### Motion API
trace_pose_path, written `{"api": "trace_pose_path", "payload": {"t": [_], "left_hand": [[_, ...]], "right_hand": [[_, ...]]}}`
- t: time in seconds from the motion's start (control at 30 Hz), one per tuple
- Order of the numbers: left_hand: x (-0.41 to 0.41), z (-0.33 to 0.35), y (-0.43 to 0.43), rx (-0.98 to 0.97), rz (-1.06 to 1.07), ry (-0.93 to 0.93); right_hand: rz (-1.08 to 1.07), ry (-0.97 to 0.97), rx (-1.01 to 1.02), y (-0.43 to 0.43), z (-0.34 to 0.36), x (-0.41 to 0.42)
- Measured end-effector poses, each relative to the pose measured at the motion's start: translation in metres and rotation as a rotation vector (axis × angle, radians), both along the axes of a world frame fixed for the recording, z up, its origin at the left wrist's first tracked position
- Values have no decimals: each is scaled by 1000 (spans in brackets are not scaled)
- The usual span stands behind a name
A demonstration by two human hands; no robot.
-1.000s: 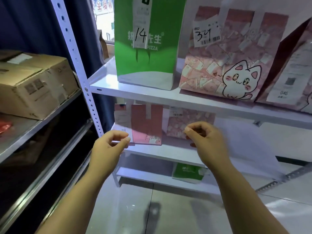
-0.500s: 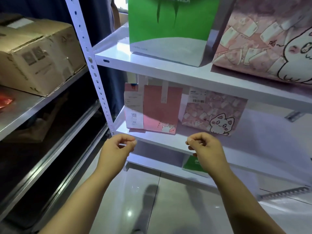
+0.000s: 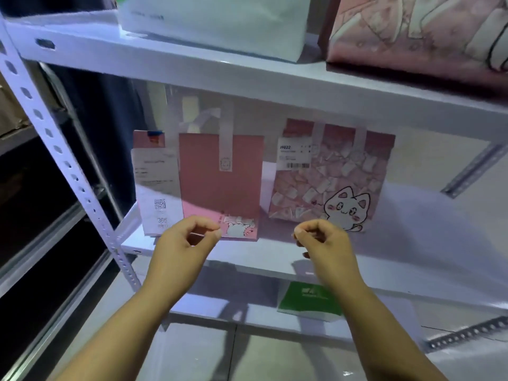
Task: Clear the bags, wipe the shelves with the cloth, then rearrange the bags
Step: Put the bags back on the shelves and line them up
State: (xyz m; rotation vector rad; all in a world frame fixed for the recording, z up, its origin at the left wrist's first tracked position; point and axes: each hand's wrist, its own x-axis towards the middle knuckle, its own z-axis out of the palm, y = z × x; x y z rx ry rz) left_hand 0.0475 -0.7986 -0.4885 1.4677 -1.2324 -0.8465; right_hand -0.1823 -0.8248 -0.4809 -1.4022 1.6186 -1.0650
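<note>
Two small pink bags stand on the middle shelf. The plain pink bag has a white receipt on its left side. To its right stands the cat-print bag with a label. My left hand hovers just in front of the plain bag's bottom edge, fingers curled, thumb against forefinger, with nothing visible in it. My right hand hovers below the cat-print bag in the same curled pose, also with nothing visible in it. No cloth is in view.
The upper shelf carries a white-bottomed bag and a large pink bag. A green bag sits on the lowest shelf. A perforated white post runs down the left, with dark racking beyond it.
The view has dropped and closed in on the middle shelf. Both hands moved forward to the fronts of the two pink bags, keeping the same curled pose.
</note>
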Motion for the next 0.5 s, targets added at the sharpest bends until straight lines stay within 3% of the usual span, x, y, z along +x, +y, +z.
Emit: {"api": "trace_pose_path", "payload": {"t": [0.3, 0.5], "left_hand": [[-75, -64, -27, -288, -124, -239], [-85, -106, -43, -548, 34, -531]], "right_hand": [[-69, -33, -196, -14, -76, -51], [-83, -20, -395, -15, -112, -65]]}}
